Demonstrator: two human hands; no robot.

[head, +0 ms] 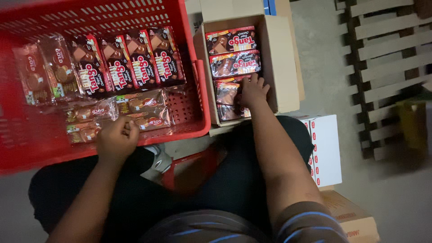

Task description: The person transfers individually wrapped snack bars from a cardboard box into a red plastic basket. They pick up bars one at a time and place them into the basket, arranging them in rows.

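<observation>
Dark glossy wafer packet [227, 93] gripped by right hand [253, 90] inside open cardboard box [281, 63]; left hand [118, 137] closed on brown biscuit packet [146, 120] in red plastic crate [189, 108]. Transfer stage judged; lift needed.

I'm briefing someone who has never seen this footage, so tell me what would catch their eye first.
The big red plastic crate on the left stands out, lined with a row of dark snack packets. The left hand rests at its near edge on clear-wrapped biscuit packs. To the right, an open cardboard box holds more dark packets, and the right hand reaches into it.
</observation>
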